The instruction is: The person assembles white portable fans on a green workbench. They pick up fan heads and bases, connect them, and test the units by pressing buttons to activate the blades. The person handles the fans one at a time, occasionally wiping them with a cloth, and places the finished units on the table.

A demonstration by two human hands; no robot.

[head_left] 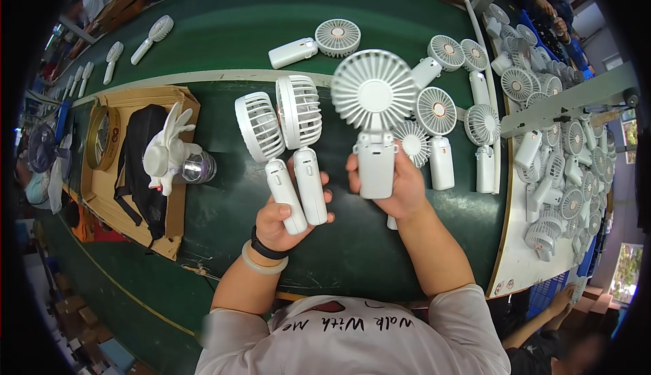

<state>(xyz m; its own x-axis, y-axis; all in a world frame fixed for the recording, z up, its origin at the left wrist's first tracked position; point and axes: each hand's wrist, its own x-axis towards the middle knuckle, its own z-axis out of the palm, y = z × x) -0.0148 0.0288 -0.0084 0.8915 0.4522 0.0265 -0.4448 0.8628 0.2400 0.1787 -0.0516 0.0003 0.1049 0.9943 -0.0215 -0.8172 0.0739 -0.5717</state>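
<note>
Two white handheld fans (pixel 313 185) stand side by side in my left hand (pixel 279 224), its fingers wrapped round both handles, heads tilted up and away from me. My right hand (pixel 405 188) grips another white handheld fan (pixel 375 97) by its handle; the round grille faces me and a small port shows on the handle. Just beyond the right hand, several more white fans (pixel 436 112) lie on the green work surface (pixel 359 246), partly hidden behind the held one. A dark band and a pale band circle my left wrist.
At left, a cardboard box (pixel 182 199) holds a black bag (pixel 146 171) and a tape roll (pixel 103 137). White gloves (pixel 166 148) lie over a clear jar (pixel 199 168). Fans lie along the green belt (pixel 224 29). A pile of fans (pixel 569 192) covers the right-hand table. Other people work nearby.
</note>
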